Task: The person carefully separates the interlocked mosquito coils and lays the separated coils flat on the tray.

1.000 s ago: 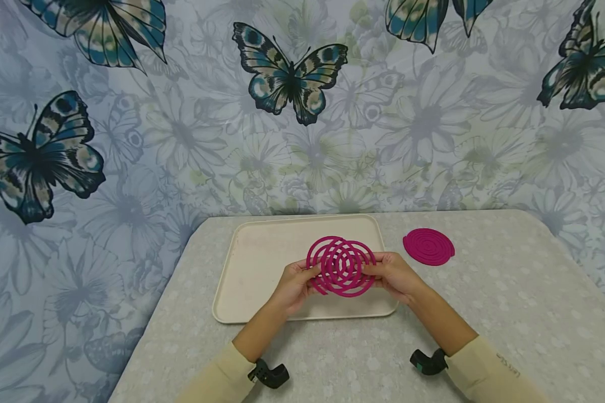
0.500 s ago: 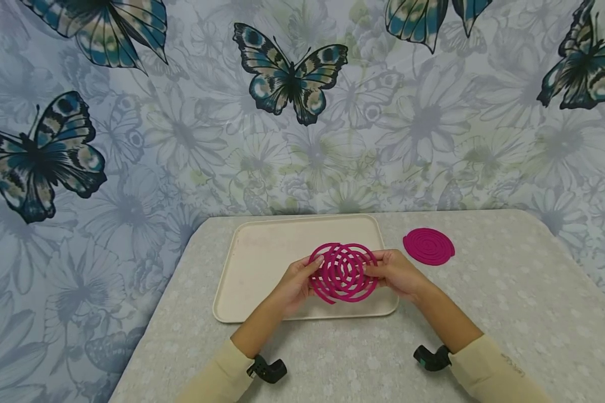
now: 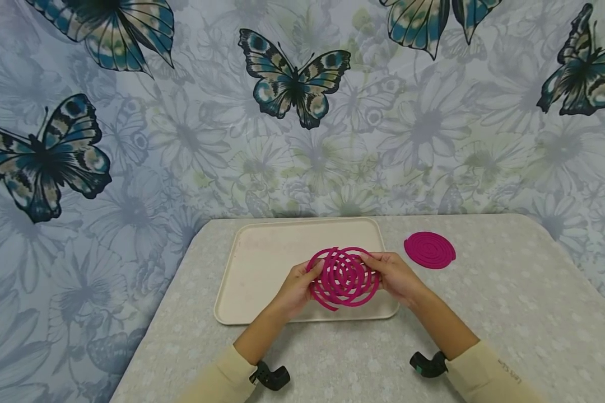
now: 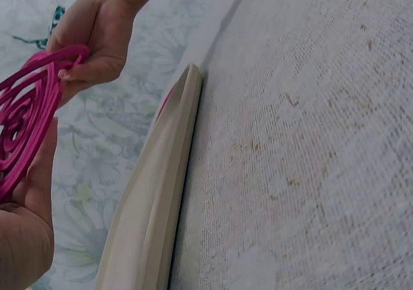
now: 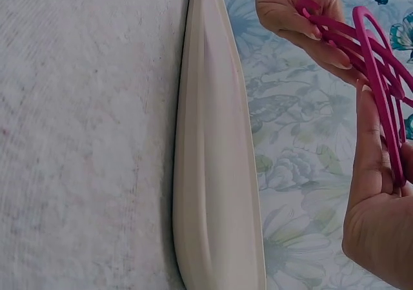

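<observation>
Both hands hold up a magenta openwork spiral coil [image 3: 344,278] over the tray, its curved strands crossing in a lattice like two overlapped spirals. My left hand [image 3: 296,288] grips its left edge, thumb on top and fingers underneath. On the opposite edge my right hand [image 3: 395,277] pinches it, the thumb near the upper rim. Seen from the left wrist, the coil [image 4: 26,119] is tilted and raised above the tray. In the right wrist view, the strands [image 5: 381,90] stand apart in layers between the two hands. A second magenta spiral disc [image 3: 429,250], tightly wound, lies flat on the table.
A cream rectangular tray [image 3: 262,268] with a raised rim lies under the hands. The table has a pale grey patterned cloth [image 3: 509,280]. Behind it hangs a butterfly-and-flower backdrop [image 3: 302,168]. Each wrist carries a black camera mount [image 3: 272,376].
The held coil has come down slightly and turned a little. My right thumb has shifted up toward its upper edge. Both hands keep their hold, and the flat disc lies where it was.
</observation>
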`<state>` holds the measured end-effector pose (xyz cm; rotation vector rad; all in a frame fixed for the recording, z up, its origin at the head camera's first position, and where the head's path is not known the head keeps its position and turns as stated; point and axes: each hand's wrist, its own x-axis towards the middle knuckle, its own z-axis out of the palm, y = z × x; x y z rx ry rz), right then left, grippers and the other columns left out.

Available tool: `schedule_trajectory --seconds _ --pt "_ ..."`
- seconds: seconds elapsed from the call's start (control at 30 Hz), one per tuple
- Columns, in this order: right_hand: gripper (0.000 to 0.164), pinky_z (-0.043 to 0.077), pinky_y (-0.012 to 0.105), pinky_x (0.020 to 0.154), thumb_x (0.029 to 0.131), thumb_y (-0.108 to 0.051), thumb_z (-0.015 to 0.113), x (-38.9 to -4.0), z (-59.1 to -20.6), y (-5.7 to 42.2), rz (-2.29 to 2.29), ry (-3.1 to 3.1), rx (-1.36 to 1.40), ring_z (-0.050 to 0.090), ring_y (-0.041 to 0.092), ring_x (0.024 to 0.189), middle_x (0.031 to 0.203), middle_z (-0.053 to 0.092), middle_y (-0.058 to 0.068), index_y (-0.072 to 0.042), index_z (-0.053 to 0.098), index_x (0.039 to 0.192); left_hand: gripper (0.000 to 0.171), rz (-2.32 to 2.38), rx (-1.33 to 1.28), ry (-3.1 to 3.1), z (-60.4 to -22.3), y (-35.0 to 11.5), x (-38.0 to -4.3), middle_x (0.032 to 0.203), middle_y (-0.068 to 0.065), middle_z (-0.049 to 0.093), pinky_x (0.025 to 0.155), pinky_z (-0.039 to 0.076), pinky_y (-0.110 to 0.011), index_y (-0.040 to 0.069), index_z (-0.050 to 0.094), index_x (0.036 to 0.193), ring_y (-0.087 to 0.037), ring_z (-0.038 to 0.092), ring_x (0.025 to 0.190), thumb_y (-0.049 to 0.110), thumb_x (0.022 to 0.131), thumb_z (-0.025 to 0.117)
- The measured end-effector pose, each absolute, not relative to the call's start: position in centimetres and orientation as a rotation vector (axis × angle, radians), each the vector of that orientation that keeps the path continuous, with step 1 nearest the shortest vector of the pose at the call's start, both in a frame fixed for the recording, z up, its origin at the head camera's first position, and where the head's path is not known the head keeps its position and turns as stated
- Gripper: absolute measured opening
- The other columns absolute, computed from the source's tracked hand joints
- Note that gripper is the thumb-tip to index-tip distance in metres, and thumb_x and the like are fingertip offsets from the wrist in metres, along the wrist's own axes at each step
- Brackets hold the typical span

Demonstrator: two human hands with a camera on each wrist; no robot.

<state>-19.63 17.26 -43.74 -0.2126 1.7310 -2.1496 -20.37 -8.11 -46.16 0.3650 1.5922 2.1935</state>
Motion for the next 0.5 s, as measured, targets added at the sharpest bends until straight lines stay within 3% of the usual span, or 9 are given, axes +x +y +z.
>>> schedule_trajectory --seconds 0.33,0.5 --pt "0.036 0.063 0.036 0.076 0.104 -0.011 0.058 -19.3 -43.9 17.4 -2.123 1.781 -0.191 0.076 0.018 0.083 0.095 0.077 0.006 0.013 0.056 0.131 0.019 2.232 0.245 1.598 -46.4 -7.3 -20.0 0.091 0.003 0.073 0.074 0.06 -0.022 0.013 0.065 0.102 -0.006 0.069 0.08 0.023 0.108 0.05" --pt "0.023 0.063 0.033 0.07 0.104 -0.007 0.056 -19.9 -44.1 16.9 -2.095 1.731 -0.282 0.075 0.017 0.078 0.09 0.076 0.007 0.008 0.065 0.12 0.021 2.161 0.286 1.595 -45.8 -8.4 -20.3 0.09 0.004 0.074 0.074 0.06 -0.022 0.012 0.064 0.1 -0.006 0.07 0.079 0.019 0.109 0.047"
